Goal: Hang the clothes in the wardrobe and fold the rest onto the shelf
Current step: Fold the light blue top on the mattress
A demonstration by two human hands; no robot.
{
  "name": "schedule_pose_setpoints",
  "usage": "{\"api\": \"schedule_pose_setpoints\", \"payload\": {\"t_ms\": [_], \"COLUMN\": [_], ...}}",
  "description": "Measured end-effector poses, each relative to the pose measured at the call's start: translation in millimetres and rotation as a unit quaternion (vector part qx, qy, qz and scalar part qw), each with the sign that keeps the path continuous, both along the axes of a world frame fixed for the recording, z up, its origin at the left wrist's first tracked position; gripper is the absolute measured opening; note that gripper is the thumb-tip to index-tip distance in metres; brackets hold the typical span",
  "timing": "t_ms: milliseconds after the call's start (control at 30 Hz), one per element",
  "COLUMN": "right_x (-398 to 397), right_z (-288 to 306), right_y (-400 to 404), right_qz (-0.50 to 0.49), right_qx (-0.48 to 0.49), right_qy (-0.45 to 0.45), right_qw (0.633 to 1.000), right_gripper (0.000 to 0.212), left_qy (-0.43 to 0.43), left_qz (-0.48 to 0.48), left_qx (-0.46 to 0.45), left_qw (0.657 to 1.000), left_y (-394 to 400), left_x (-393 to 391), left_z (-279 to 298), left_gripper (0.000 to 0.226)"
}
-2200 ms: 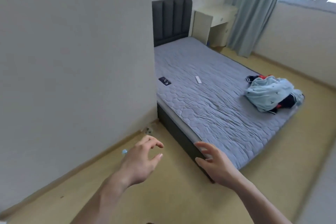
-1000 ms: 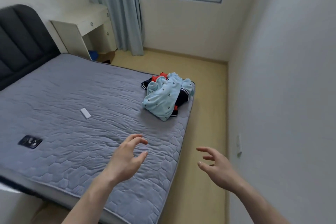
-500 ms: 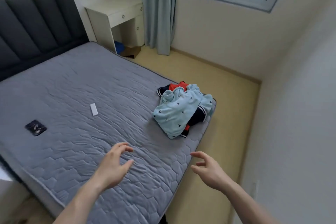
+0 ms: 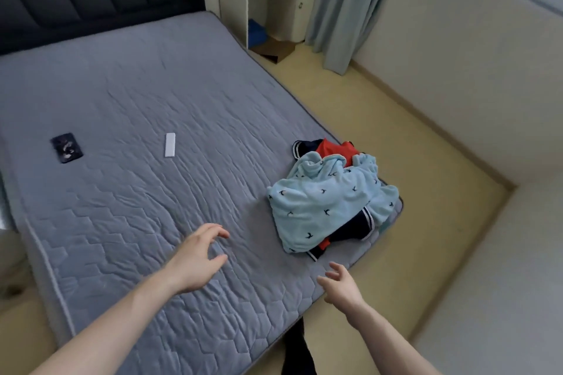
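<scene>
Clothes pile (image 4: pixel 329 198) on mattress (image 4: pixel 137 94), near foot corner. Left hand (image 4: pixel 196 262) over mattress, fingers loosely curled, holding nothing. Right hand (image 4: pixel 342 286) at mattress edge just below pile, fingers relaxed, empty. Neither touching clothes.

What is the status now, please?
Left hand and right hand open, empty. Clothes pile untouched at mattress corner. Nothing between hands and pile.
</scene>
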State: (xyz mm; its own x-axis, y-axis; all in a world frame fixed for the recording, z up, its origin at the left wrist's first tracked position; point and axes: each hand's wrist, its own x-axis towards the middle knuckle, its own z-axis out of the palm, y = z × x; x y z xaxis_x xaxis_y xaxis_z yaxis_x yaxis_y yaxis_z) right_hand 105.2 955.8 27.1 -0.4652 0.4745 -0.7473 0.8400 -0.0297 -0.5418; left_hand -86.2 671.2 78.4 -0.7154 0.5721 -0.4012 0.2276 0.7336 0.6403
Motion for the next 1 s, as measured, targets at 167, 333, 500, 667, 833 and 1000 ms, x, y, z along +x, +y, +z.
{"api": "schedule_pose_setpoints", "payload": {"t_ms": [167, 333, 500, 667, 833, 1000], "right_x": [-79.5, -137.6, -171.1, -184.1, -197.4, -210.1], "right_z": [-91.3, -189.4, -272.0, -286.7, -224.4, -93.8], "right_y": [73.7, 129.7, 164.1, 181.0, 177.8, 160.5], "right_qz": [-0.030, -0.078, -0.205, -0.199, -0.120, -0.077], "right_qx": [-0.021, -0.043, -0.093, -0.002, 0.006, -0.043], "right_qy": [-0.044, -0.041, -0.054, -0.070, 0.042, 0.219], "right_qw": [0.998, 0.995, 0.973, 0.977, 0.992, 0.972], "right_gripper": [0.061, 0.067, 0.067, 0.018, 0.018, 0.027], "left_qy": [-0.022, -0.047, -0.066, -0.079, -0.077, -0.063], "left_qz": [0.068, 0.128, 0.160, 0.167, 0.157, 0.148], "left_qx": [-0.047, -0.092, -0.079, -0.086, -0.089, -0.069], "left_qw": [0.996, 0.986, 0.982, 0.979, 0.981, 0.985], "left_y": [27.0, 64.1, 95.5, 109.0, 115.7, 114.5], "left_x": [-15.9, -29.1, -26.8, -18.7, -15.5, -18.8], "left_z": [-51.5, -118.3, -176.2, -189.4, -159.2, -116.0], "left_gripper": [0.034, 0.031, 0.032, 0.028, 0.028, 0.026]}}
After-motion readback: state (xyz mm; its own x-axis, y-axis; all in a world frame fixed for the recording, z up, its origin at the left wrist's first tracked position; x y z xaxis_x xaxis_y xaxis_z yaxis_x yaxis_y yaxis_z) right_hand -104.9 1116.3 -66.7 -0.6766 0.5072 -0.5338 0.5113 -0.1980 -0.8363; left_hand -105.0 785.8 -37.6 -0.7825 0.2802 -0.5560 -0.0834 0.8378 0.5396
